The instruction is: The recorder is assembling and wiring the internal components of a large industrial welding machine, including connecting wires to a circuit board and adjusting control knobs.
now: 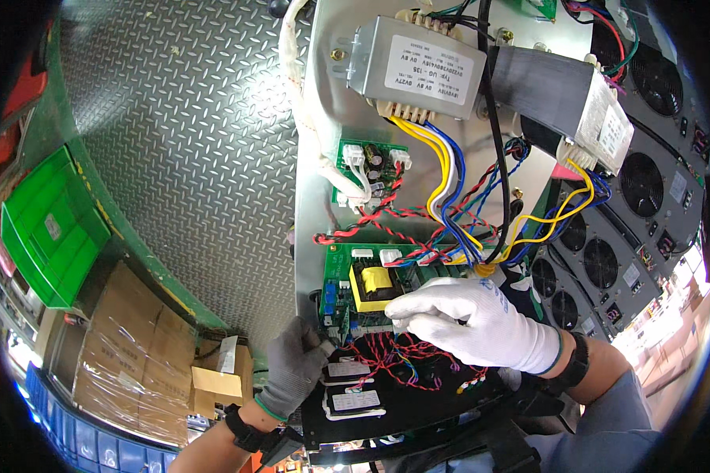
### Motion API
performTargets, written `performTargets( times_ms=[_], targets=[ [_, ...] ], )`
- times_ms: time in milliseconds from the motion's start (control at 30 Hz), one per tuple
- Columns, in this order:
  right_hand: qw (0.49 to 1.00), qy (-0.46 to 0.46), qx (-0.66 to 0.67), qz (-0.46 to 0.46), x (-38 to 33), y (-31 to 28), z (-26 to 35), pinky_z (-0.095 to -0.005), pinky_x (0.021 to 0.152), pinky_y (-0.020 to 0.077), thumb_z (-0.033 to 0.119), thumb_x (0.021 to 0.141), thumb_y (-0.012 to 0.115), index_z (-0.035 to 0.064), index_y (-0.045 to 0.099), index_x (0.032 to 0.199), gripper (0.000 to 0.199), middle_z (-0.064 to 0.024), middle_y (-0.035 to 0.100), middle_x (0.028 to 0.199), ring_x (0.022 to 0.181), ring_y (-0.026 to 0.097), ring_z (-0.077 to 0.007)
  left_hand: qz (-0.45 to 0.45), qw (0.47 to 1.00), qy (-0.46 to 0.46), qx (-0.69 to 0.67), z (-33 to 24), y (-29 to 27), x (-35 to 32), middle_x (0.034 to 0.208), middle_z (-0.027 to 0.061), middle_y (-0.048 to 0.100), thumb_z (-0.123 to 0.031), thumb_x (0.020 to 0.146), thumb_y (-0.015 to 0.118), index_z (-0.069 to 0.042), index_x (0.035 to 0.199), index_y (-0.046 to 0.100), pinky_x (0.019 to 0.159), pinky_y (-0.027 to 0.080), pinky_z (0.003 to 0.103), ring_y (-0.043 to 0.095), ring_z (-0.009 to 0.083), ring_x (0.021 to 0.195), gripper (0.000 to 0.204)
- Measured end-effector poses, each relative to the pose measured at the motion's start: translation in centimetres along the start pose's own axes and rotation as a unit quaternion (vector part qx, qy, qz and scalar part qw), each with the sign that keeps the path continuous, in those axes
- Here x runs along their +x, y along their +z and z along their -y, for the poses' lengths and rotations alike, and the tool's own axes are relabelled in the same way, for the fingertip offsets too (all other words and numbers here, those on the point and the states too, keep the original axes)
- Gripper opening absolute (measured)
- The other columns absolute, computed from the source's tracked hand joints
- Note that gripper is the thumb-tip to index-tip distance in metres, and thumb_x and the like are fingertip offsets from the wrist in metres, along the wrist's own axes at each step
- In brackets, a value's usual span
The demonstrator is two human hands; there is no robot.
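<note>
My left hand (292,364), in a grey glove, is closed at the lower left corner of a green circuit board (338,272). A small pale piece shows at its fingertips, too small to name. Over the board's front edge, my right hand (477,322), in a white glove, has its fingers drawn together beside a yellow-wrapped transformer (377,282). Whatever those fingers hold, if anything, is hidden. Thin twisted red and dark wires (390,359) run below the board across a black panel (339,430), which bears white labels.
Behind the board, a metal plate (331,87) carries a grey boxed transformer (418,67), another transformer (560,102) and a smaller green board (371,169). Yellow and blue cables arch between them. Fan units (643,185) stand right; a green bin (51,229) and wrapped cartons (134,355) lie left.
</note>
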State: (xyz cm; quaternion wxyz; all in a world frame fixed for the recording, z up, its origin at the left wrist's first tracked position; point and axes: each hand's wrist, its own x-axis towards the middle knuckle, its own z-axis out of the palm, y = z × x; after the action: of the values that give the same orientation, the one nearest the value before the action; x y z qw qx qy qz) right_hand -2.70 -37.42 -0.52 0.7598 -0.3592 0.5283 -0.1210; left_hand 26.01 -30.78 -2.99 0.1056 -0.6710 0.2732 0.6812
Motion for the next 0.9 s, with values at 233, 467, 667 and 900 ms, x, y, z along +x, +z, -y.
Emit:
performTargets(
  times_ms=[233, 467, 667, 900],
  targets=[
    [0.999, 0.035, 0.033, 0.006, 0.0, 0.0, 0.3, -0.0298, 0.069, 0.0513, 0.01, 0.095, 0.061, 0.0017, 0.068, 0.116, 0.023, -0.0082, 0.068, 0.09, 0.076, 0.065, -0.0164, -0.011, 0.957, 0.129, 0.26, -1.4, -0.4, -0.1, 0.072, 0.01, 0.065, -0.02, 0.081, 0.077, -0.007, 0.09, 0.058, 0.061, 0.053, 0.043, 0.069, 0.0324, 0.069, 0.025],
    [0.998, 0.041, 0.056, 0.008, 0.0, -0.2, 0.3, -0.0275, 0.072, 0.0509, 0.01, 0.096, 0.061, 0.0008, 0.067, 0.116, 0.023, -0.0081, 0.068, 0.092, 0.079, 0.065, -0.0141, 0.029, 0.919, 0.136, 0.369, -1.8, -0.8, 0.2, 0.076, 0.0127, 0.068, -0.028, 0.083, 0.074, -0.009, 0.09, 0.064, 0.062, 0.053, 0.046, 0.069, 0.0347, 0.07, 0.023],
    [0.994, 0.034, 0.099, 0.013, 0.0, -0.4, 0.0, -0.025, 0.072, 0.0501, 0.007, 0.098, 0.059, -0.0017, 0.067, 0.118, 0.023, -0.0071, 0.068, 0.096, 0.083, 0.064, -0.0108, 0.063, 0.928, 0.108, 0.35, -1.7, -1.2, 0.2, 0.081, 0.0119, 0.069, -0.03, 0.082, 0.074, -0.009, 0.089, 0.074, 0.066, 0.051, 0.045, 0.067, 0.0339, 0.074, 0.022],
    [0.983, 0.083, 0.162, 0.021, -0.1, -0.3, -0.1, -0.0227, 0.071, 0.0477, 0.007, 0.099, 0.059, -0.002, 0.066, 0.12, 0.024, -0.0034, 0.066, 0.095, 0.08, 0.059, -0.0065, 0.125, 0.942, 0.095, 0.296, -0.6, -1.5, 0.7, 0.086, 0.0102, 0.07, -0.036, 0.08, 0.074, -0.014, 0.092, 0.077, 0.08, 0.045, 0.045, 0.065, 0.0313, 0.086, 0.025]
  ],
)
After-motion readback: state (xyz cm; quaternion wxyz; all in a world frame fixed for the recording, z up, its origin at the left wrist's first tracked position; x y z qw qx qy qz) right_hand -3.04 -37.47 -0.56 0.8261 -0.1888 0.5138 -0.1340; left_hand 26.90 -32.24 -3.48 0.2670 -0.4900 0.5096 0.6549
